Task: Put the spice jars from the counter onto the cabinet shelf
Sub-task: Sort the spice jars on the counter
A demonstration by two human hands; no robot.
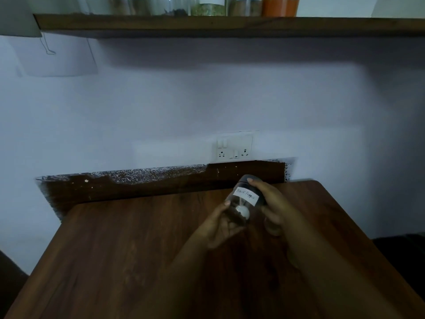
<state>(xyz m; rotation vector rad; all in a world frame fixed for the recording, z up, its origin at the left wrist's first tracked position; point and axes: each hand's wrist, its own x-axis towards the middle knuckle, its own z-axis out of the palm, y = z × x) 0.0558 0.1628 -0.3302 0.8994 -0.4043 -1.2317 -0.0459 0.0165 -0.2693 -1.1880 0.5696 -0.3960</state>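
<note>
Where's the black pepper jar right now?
In the head view, the black pepper jar is right of centre, tilted, held above the counter between the left hand and right hand, below the wall socket.

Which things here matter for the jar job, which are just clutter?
Job:
pepper jar, held in left hand and right hand
shelf
jars on shelf
counter

Lying about:
wall socket
paper on wall

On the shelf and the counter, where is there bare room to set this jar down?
Shelf: jars crowd the middle, up to the orange jar; right of it the board looks bare, and its far left too. Counter: bare wood left of the left hand, which with the right hand holds the pepper jar.
</note>
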